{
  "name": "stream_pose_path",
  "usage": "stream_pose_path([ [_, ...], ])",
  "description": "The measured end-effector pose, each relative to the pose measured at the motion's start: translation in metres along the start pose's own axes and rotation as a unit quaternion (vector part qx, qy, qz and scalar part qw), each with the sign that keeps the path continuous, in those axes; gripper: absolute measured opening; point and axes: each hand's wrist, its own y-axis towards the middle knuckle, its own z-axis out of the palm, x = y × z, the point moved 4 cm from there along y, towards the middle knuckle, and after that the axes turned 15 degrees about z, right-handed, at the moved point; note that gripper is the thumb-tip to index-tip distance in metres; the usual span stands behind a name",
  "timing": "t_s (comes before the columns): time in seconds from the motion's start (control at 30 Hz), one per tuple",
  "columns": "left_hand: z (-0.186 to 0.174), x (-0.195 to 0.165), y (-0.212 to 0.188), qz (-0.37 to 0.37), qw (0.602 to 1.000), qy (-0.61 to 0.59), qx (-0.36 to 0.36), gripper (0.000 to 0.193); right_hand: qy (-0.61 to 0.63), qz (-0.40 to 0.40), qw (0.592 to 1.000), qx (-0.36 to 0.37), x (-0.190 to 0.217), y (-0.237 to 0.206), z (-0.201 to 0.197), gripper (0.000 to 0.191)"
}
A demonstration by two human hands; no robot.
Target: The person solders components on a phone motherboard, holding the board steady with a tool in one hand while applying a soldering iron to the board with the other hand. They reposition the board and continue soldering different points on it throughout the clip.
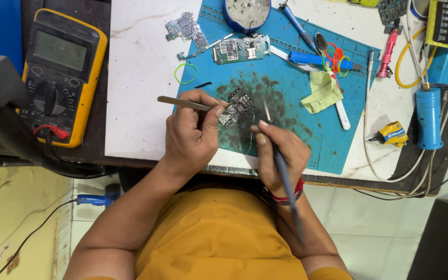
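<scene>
My left hand (pixel 190 132) grips metal tweezers (pixel 182 102), whose tips reach a small dark circuit board (pixel 236 107) lying on the blue work mat (pixel 296 119). My right hand (pixel 281 153) holds a soldering iron (pixel 281 166) like a pen, its thin tip pointing up just right of the board. The iron's blue-grey handle runs back over my wrist, which wears a red band. Both hands rest at the near edge of the white table.
A yellow multimeter (pixel 58 72) lies at left. Two more circuit boards (pixel 239 49) sit at the mat's far side by a round blue tin (pixel 246 13). A yellow cloth (pixel 321 92), blue-handled tools (pixel 312 58), a green rubber band (pixel 185 73) and cables lie around.
</scene>
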Motion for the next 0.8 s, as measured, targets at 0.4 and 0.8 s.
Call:
stream_pose_path([
  [0.4, -0.049, -0.027, -0.019, 0.025, 0.986, 0.152, 0.061, 0.021, -0.167, -0.118, 0.971, 0.123, 0.03, 0.033, 0.016, 0.057],
  [0.8, -0.023, -0.005, -0.005, -0.039, 0.998, -0.023, -0.031, 0.016, -0.174, -0.056, 0.983, -0.005, 0.017, 0.019, 0.011, 0.045],
])
